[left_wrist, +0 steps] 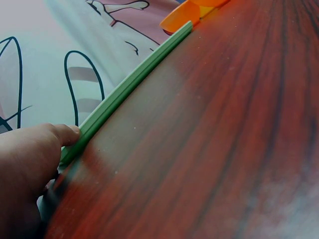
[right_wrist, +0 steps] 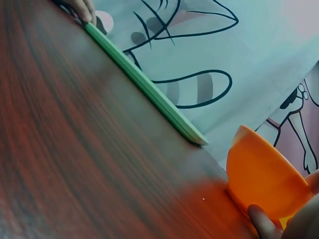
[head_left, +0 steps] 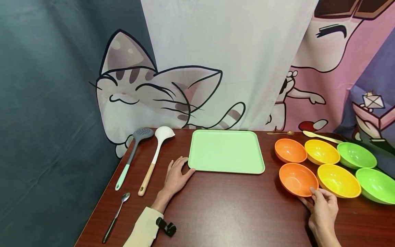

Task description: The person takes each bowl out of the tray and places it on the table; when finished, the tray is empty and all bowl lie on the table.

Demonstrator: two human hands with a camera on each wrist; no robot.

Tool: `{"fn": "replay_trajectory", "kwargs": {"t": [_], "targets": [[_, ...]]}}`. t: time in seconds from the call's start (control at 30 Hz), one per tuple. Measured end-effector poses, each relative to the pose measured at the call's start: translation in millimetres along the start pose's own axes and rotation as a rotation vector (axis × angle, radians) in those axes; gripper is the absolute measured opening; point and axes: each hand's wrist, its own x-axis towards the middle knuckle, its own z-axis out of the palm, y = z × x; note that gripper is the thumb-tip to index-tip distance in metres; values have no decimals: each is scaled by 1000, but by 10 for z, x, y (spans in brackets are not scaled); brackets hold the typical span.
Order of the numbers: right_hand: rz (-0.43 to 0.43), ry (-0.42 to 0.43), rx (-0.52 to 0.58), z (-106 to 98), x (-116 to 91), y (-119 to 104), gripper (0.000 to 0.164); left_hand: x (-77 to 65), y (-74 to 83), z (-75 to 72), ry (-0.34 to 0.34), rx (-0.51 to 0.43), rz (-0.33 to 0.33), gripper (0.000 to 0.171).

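Note:
At the near right, my right hand (head_left: pixel 324 209) pinches the rim of the front orange bowl (head_left: pixel 294 178), thumb on the rim and other fingers lower at its side. In the right wrist view that orange bowl (right_wrist: pixel 261 174) is tilted, its base close to the table. My left hand (head_left: pixel 177 176) rests by the near left corner of a light green tray (head_left: pixel 226 151), fingers extended and the thumb touching the corner. From the left wrist, the thumb (left_wrist: pixel 67 133) lies against the edge of the tray (left_wrist: pixel 134 82).
Another orange bowl (head_left: pixel 290 151), yellow bowls (head_left: pixel 338 180) and green bowls (head_left: pixel 378 185) stand in two rows at right. Behind them lie a small golden spoon (head_left: pixel 280 133) and a pale yellow knife (head_left: pixel 322 137). A slotted turner (head_left: pixel 134 151), white ladle (head_left: pixel 157 151) and metal spoon (head_left: pixel 116 218) lie left.

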Motion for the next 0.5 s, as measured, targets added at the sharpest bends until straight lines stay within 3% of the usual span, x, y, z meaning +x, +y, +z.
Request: {"fn": "replay_trajectory", "kwargs": {"t": [0.5], "targets": [[-28, 30, 58, -17, 21, -13, 23, -1, -11, 1, -1, -2, 0, 60]]}}
